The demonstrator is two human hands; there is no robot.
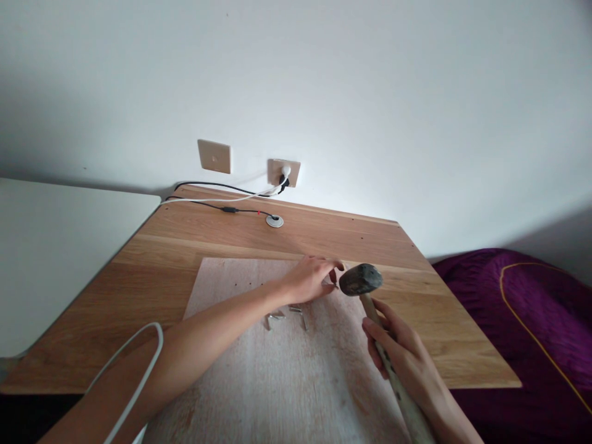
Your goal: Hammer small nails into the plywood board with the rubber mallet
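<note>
on the board, your left hand pinched a nail, your right hand gripped the hammer beside it; it looked undriven, spare nails lay mid-board

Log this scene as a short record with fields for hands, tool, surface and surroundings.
left hand: stretched over the board, pinched on a small piece too small to identify
right hand: gripping the hammer by its wooden handle, head close beside the left hand
board: pale plywood sheet lying on the wooden desk
loose metal pieces: on the board, near the left wrist
background: wall socket with plugged cables; purple bedding at right
</note>
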